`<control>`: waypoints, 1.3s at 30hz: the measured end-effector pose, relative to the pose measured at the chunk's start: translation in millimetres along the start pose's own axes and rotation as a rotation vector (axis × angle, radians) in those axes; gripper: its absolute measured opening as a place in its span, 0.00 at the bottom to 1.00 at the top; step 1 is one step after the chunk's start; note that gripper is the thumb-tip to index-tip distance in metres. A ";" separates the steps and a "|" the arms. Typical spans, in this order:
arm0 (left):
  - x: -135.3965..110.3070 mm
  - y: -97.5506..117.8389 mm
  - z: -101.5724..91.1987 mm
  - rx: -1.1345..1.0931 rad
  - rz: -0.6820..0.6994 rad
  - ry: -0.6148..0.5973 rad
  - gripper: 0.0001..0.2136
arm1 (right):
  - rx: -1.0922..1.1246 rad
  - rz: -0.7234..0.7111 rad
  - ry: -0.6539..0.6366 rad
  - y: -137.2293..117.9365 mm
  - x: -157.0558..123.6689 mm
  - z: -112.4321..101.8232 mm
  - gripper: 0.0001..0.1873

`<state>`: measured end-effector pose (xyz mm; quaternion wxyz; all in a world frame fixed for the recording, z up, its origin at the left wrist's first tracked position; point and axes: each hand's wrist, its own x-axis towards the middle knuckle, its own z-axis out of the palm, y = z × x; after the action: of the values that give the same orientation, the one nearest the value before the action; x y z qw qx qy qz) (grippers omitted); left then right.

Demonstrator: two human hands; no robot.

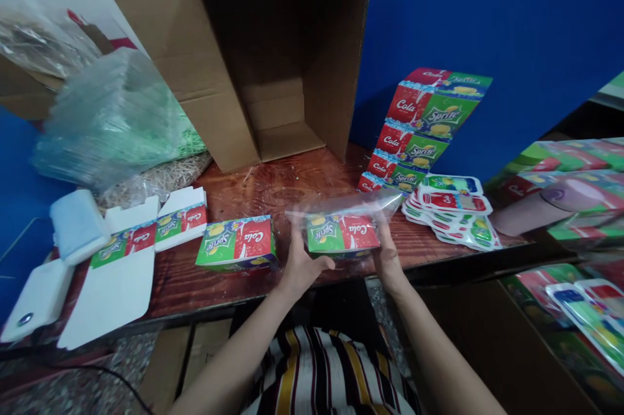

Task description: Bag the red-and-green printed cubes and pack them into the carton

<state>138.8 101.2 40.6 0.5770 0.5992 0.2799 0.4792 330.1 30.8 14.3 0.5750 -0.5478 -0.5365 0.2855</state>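
Between my two hands is a small green and red Sprite and Cola carton (pixel 341 233), inside a clear plastic bag (pixel 387 203) whose loose film stands up behind it. My left hand (pixel 302 265) grips the carton's left end through the film, with the thumb along the front. At the other end my right hand (pixel 387 257) is closed on the carton, its fingers partly hidden by the bag. A second carton (pixel 238 242) of the same print lies just left of my left hand. Right of my right hand sits a pile of bottle-shaped printed cards (pixel 453 210).
A large open cardboard box (pixel 280 70) stands at the back. Flat carton blanks (pixel 129 281) lie at left beside a white device (pixel 36 301). More cartons form a stack (pixel 424 119) against the blue wall. A pinkish bottle (pixel 541 207) lies at right.
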 end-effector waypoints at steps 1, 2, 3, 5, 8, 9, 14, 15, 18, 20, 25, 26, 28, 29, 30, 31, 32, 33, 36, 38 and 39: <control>2.1 1.2 2.3 -0.042 -0.021 -0.011 0.59 | 0.034 -0.008 0.037 -2.7 4.1 3.6 0.53; 3.5 0.8 4.3 -0.071 -0.042 -0.016 0.58 | 0.063 -0.015 0.069 -4.1 7.5 7.0 0.54; 4.3 -1.0 5.8 -0.088 -0.056 -0.015 0.58 | 0.078 -0.014 0.092 -4.2 10.0 9.9 0.56; 4.5 -7.7 6.9 -0.099 -0.055 -0.013 0.57 | 0.049 0.004 0.112 -0.8 11.8 13.1 0.59; 3.4 -21.7 5.1 -0.087 -0.030 -0.009 0.55 | -0.036 0.028 0.115 9.4 8.6 12.2 0.59; 2.9 -27.0 3.9 -0.083 -0.031 -0.007 0.54 | -0.050 0.036 0.104 12.9 7.0 10.8 0.58; -2.3 -46.9 -6.6 -0.003 -0.117 -0.049 0.52 | -0.097 0.105 -0.100 21.4 1.9 -2.6 0.50; -3.6 -46.3 -9.0 0.031 -0.133 -0.062 0.52 | -0.117 0.106 -0.132 19.8 2.4 -6.3 0.49; -5.3 -31.5 -12.9 0.141 -0.102 -0.072 0.59 | -0.092 0.032 -0.085 7.1 7.4 -14.6 0.53; -3.2 -16.3 -11.3 0.153 -0.041 -0.040 0.64 | -0.002 -0.016 -0.013 -5.1 12.7 -14.9 0.58; 7.7 -5.1 -1.4 -0.066 -0.061 -0.040 0.55 | 0.110 0.003 -0.050 -19.7 21.1 -1.8 0.65; 9.2 -9.0 -0.8 -0.090 -0.077 -0.056 0.53 | 0.116 0.016 -0.066 -17.8 20.9 0.6 0.66; 10.4 -19.8 -1.9 -0.100 -0.091 -0.082 0.50 | 0.129 0.044 -0.088 -10.2 19.0 3.6 0.66; 10.1 -25.7 -3.4 -0.096 -0.091 -0.089 0.49 | 0.132 0.052 -0.090 -5.0 17.5 4.3 0.67; 9.2 -31.5 -5.3 -0.089 -0.092 -0.095 0.49 | 0.129 0.061 -0.086 0.7 15.7 4.5 0.67; 7.8 -36.7 -7.5 -0.080 -0.098 -0.100 0.49 | 0.117 0.072 -0.079 6.5 13.8 4.3 0.66; 6.1 -41.2 -9.7 -0.068 -0.111 -0.103 0.49 | 0.096 0.086 -0.074 12.1 11.7 3.6 0.65; 4.1 -44.5 -12.1 -0.049 -0.127 -0.106 0.48 | 0.067 0.104 -0.078 17.0 9.5 2.4 0.63; -1.0 -44.0 -18.7 0.036 -0.158 -0.132 0.49 | -0.023 0.193 -0.149 22.9 3.5 -4.1 0.58; -1.7 -33.6 -21.7 0.057 -0.138 -0.150 0.56 | -0.046 0.204 -0.183 16.6 1.6 -9.2 0.60; -0.8 -26.1 -22.4 0.053 -0.114 -0.146 0.59 | -0.040 0.184 -0.175 10.4 1.8 -11.0 0.61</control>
<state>124.1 114.6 12.6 0.6062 0.6306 0.2832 0.3932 343.5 31.4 7.1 0.4864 -0.5790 -0.5378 0.3728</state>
